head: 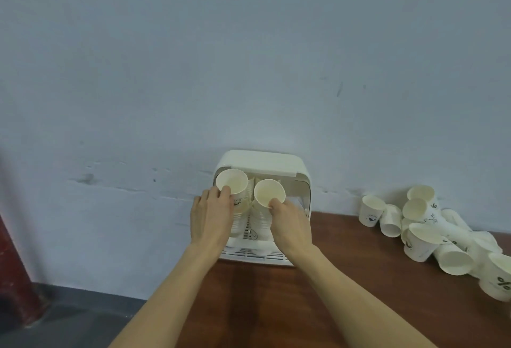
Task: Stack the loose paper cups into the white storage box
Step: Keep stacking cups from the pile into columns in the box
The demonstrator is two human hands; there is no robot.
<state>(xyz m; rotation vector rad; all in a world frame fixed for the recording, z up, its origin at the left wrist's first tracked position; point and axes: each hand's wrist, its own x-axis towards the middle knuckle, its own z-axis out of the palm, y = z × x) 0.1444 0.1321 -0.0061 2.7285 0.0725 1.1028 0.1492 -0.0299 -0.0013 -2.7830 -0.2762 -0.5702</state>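
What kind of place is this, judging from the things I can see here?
Probably a plain back room or storeroom, though that is uncertain: a bare, scuffed grey wall, a brown wooden table pushed against it, and a pile of loose paper cups beside a white storage box.

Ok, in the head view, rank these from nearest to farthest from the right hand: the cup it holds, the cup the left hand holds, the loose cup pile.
1. Cup at the right hand: right cup, pinched.
2. Left cup, beside it, leftward.
3. Loose cup pile, far right on the table.
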